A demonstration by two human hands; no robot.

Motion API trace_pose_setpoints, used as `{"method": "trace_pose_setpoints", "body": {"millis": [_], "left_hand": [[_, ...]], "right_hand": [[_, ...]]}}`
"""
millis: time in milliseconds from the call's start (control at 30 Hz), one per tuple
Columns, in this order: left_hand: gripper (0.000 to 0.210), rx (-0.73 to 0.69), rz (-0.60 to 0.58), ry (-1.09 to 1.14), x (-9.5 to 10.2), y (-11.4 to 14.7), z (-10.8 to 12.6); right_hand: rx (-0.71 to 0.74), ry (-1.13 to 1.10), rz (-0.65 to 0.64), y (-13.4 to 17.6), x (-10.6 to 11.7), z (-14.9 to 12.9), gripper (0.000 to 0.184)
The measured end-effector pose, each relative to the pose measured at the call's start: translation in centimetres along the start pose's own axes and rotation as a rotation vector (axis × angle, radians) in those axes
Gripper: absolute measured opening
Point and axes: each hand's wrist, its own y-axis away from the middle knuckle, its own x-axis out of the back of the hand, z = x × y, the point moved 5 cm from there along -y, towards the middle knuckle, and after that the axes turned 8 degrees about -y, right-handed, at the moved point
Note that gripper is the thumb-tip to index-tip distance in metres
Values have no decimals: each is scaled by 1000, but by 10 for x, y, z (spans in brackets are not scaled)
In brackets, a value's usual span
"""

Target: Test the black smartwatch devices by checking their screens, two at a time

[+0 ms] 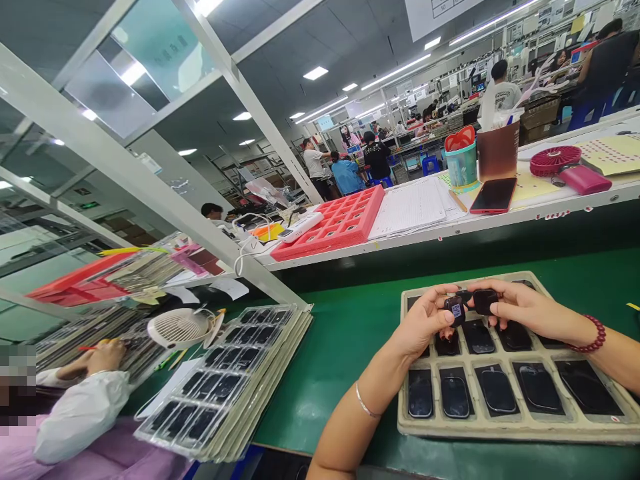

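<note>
Over the tray, my left hand (424, 321) pinches a small black rectangular piece (455, 311) that bears a square printed code. Close beside it, my right hand (520, 307) grips another small black piece (484, 301) with a dark, glossy face. The two pieces are very near each other; whether they are joined I cannot tell. Beneath both hands lies a beige moulded tray (450, 430), its pockets holding several dark glossy rounded rectangular panels (496, 389). My hands and forearms cover part of the tray's back rows.
A stack of filled trays (265, 387) stands left on the green table (340, 347), near a white fan (180, 328). A co-worker's hand (107, 357) is further left. The shelf above holds a red foam tray (333, 223), papers (410, 208), a phone (493, 195) and cups (461, 163).
</note>
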Motion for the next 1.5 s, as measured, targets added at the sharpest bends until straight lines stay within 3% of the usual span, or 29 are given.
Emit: {"method": "trace_pose_setpoints", "body": {"millis": [267, 800, 1500], "left_hand": [[70, 16, 14, -37, 2, 0, -2], [68, 21, 4, -33, 3, -1, -4], [67, 21, -8, -45, -1, 0, 0]], "right_hand": [[-11, 18, -6, 1, -2, -2, 49], [-59, 78, -86, 0, -3, 4, 57], [-65, 87, -85, 1, -3, 1, 57]]}}
